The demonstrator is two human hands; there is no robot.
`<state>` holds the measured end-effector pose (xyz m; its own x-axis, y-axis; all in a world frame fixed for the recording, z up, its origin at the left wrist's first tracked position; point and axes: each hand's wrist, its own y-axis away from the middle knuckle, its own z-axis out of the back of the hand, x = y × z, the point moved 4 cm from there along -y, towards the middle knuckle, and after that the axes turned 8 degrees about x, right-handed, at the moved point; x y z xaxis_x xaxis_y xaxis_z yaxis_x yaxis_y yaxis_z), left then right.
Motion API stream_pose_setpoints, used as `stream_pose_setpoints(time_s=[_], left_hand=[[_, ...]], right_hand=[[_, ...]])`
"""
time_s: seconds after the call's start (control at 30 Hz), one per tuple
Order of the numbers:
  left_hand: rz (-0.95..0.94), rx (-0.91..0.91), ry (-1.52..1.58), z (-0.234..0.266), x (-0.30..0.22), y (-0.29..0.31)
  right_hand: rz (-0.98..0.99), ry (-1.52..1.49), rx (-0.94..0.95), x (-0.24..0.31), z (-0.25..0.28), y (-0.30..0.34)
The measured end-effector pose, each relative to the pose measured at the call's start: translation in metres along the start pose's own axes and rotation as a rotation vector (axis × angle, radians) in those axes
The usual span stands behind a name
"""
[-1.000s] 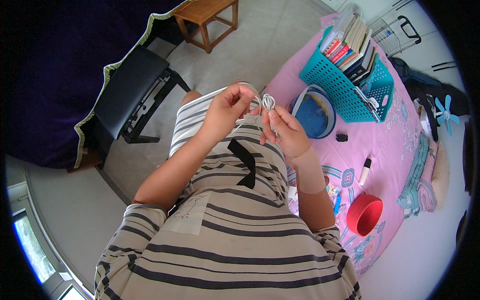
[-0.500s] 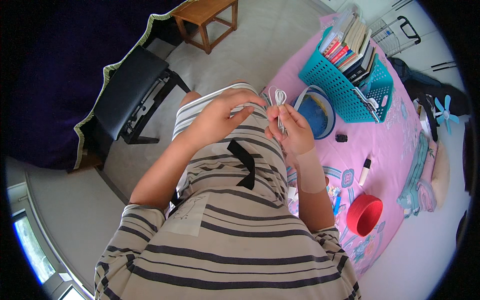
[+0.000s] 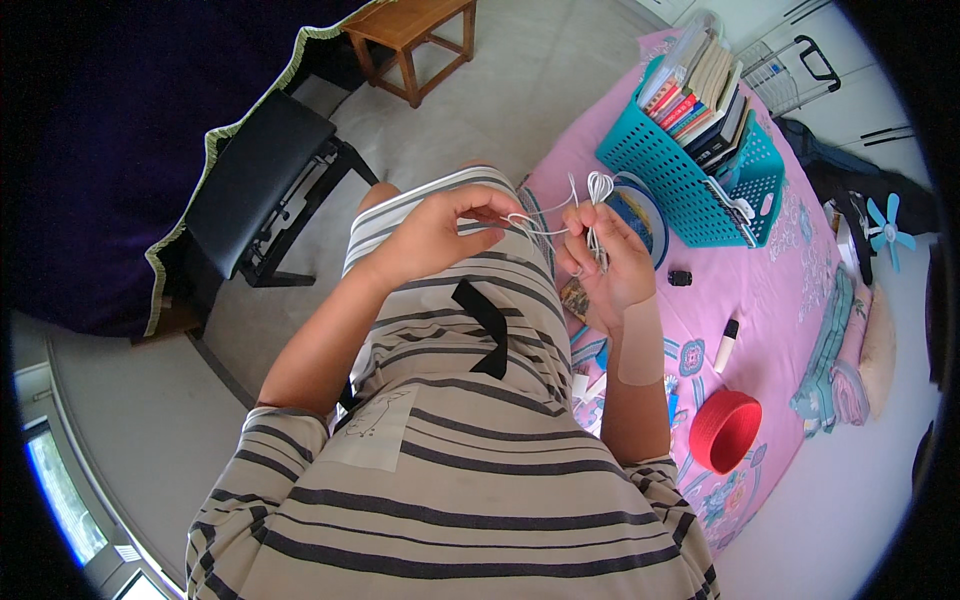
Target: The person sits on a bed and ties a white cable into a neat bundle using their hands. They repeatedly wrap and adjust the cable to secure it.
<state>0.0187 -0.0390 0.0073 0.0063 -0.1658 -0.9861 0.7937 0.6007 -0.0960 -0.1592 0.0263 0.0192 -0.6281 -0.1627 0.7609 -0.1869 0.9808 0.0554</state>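
With the fingers of the right hand (image 3: 627,275) closed in a pinch, grips a bundled white cable (image 3: 597,212) around its middle. Keeps it in the air, seen against the left edge of the pink bedspread (image 3: 700,310) and partly in front of a blue-and-white round container (image 3: 661,225). Looks thin, smooth and evenly white. Doubles back on itself in a narrow, nearly upright hank, with rounded loops splaying above the thumb and strands showing again below, along the palm. Rises in one loose strand just left of the hank, bent near the top. Stretches leftward in another slack length, curling into a small, open loop at the fingertips of the left hand (image 3: 435,238). There, with fingers half curled and thumb below, cannot tell whether pinched or merely touching. Farther off, shows a teal basket (image 3: 640,145) of books (image 3: 695,105) toward the bedspread's far edge, a black-capped bottle (image 3: 727,346) well in from the right edge, and a red round basket (image 3: 706,432) near the lower right edge.
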Motion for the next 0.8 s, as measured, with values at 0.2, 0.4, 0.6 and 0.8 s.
stream_pose_setpoints(time_s=[0.2, 0.4, 0.6, 0.8], left_hand=[[0.104, -0.144, 0.163, 0.007, 0.007, 0.001], [0.158, -0.325, 0.407, 0.028, 0.022, 0.005], [-0.215, -0.279, 1.323, 0.046, 0.017, 0.012], [-0.059, -0.27, 1.122, 0.058, 0.032, 0.025]], right_hand=[[-0.008, -0.065, 0.033, 0.003, 0.006, 0.001], [-0.036, -0.141, 0.107, 0.01, 0.01, 0.008], [-0.053, -0.177, 0.086, 0.011, 0.02, 0.012], [-0.073, -0.165, 0.078, 0.005, 0.02, 0.015]])
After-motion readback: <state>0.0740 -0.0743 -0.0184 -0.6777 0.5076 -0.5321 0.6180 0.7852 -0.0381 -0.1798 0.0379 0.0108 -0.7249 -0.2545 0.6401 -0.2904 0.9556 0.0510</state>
